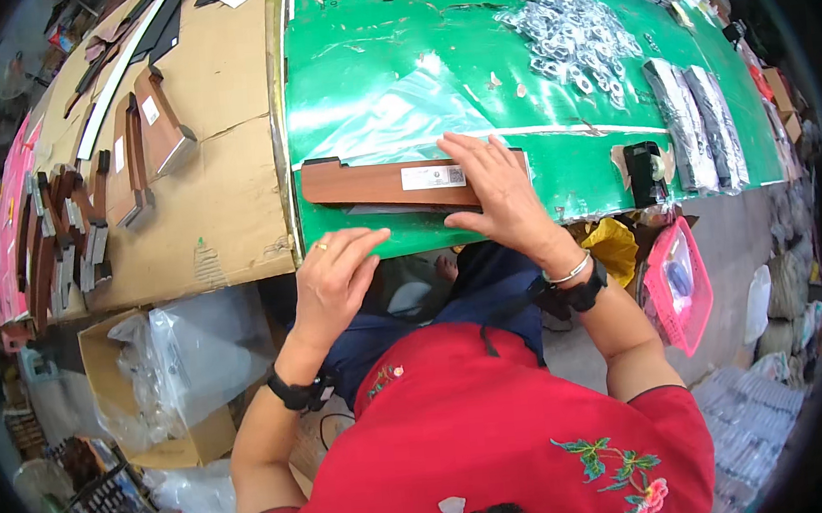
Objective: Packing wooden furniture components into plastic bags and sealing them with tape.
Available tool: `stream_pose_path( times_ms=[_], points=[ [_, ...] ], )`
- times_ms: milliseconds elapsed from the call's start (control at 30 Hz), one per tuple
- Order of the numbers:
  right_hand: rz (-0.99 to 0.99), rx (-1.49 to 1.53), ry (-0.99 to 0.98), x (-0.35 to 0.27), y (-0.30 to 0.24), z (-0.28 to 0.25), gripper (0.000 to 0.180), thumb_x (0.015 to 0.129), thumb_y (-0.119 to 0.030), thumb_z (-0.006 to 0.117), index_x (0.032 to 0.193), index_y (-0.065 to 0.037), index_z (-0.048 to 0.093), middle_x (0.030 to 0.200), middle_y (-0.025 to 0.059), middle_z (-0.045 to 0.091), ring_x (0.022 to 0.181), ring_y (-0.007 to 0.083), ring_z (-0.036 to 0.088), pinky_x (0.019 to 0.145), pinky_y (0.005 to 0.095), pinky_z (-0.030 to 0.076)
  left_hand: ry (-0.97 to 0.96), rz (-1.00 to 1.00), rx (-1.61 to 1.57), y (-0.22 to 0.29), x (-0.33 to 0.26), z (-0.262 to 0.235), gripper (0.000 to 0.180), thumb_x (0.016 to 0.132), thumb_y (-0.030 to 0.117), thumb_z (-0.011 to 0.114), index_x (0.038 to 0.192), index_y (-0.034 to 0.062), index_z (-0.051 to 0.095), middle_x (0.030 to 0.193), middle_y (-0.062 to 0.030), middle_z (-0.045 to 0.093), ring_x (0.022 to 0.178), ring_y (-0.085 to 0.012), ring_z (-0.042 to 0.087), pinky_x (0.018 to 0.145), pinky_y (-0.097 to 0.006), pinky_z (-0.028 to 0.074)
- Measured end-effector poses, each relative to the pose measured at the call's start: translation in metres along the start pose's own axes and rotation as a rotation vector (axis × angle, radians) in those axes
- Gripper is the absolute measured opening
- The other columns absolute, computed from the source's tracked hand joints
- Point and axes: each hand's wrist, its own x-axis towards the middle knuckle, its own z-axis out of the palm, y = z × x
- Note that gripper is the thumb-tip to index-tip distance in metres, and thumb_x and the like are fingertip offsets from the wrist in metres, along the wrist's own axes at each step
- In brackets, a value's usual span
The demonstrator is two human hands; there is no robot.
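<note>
A long brown wood-look piece (358,182) with a white label and dark corner parts lies crosswise on the green table top, close to its front edge. My right hand (502,191) rests over the right end of this piece, fingers stretched out and thumb apart, hiding that end. In front of the table edge is my left hand (334,276), its fingers loosely bent toward the right and nothing seen in them; it does not touch the brown piece. Clear plastic bags (410,109) lie flat just behind and partly under the piece.
Beyond lies a heap of small clear-wrapped metal parts (577,35). Wrapped bundles (693,127) and a black tape dispenser (646,173) are on the right. More brown pieces (159,122) lie on cardboard at left. A pink basket (677,285) and an open carton (114,373) stand below.
</note>
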Motion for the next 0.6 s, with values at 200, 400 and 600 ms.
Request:
stream_pose_path(
  times_ms=[200,400,600],
  points=[
    [0.001,0.038,-0.010,0.007,0.014,-0.008,0.091,0.073,-0.028,0.088,0.151,-0.009,0.043,0.149,0.0151,0.052,0.139,0.0341,0.048,0.120,0.0532,0.033,0.050,0.033,0.012,-0.014,0.022,0.000,0.030,0.085,-0.001,0.071,0.114,0.0061,0.072,0.108,-0.0126,0.070,0.098,-0.0335,0.065,0.085,-0.041,0.051],
    [0.313,0.157,0.105,0.050,0.083,-0.001,0.067,0.087,-0.040,0.078,0.138,-0.002,0.058,0.136,0.0201,0.062,0.123,0.0388,0.060,0.102,0.0474,0.048,0.040,0.054,0.118,-0.018,0.044,-0.001,0.043,0.083,0.004,0.076,0.124,0.0077,0.068,0.118,-0.0104,0.068,0.110,-0.0311,0.062,0.093,-0.042,0.048],
    [0.400,-0.241,-0.110,0.092,0.102,0.003,0.067,0.082,-0.041,0.083,0.134,-0.005,0.061,0.126,0.0134,0.069,0.103,0.0303,0.069,0.086,0.0415,0.054,-0.104,0.102,0.294,-0.025,0.074,0.015,0.078,0.071,0.016,0.087,0.143,0.0123,0.056,0.131,-0.0063,0.061,0.122,-0.0280,0.056,0.106,-0.047,0.038]
  ],
)
